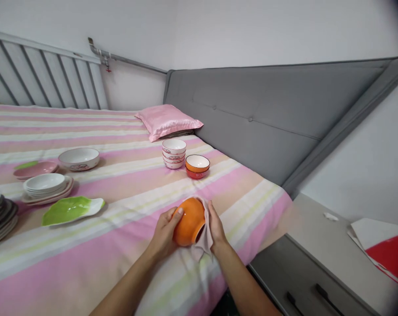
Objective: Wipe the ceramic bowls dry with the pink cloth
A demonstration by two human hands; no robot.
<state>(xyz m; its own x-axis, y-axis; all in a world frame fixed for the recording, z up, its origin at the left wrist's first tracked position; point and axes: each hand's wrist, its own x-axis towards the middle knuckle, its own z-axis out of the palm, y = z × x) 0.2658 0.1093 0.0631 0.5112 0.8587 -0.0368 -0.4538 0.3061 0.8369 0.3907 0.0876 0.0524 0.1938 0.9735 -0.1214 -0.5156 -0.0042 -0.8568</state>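
Note:
An orange bowl [187,220] is tilted on its side above the bed, its glossy outside toward me. My left hand [166,230] grips it from the left, thumb lying over the outer wall. On the other side, my right hand [216,226] presses a pale pinkish-grey cloth [204,243] against the bowl, and a loose corner of cloth hangs down. Just beyond stand two stacked bowls, an orange bowl [197,163] in a red bowl [197,174]. Left of them is a stack of white patterned bowls [174,153].
On the striped bedspread [120,245] at left are a green leaf-shaped dish [70,211], stacked small white dishes [45,183], a pink plate [37,170], a large white bowl [79,159] and dark stacked plates [3,219]. A pink pillow [168,120], grey headboard [251,105] and nightstand [304,267] border the bed.

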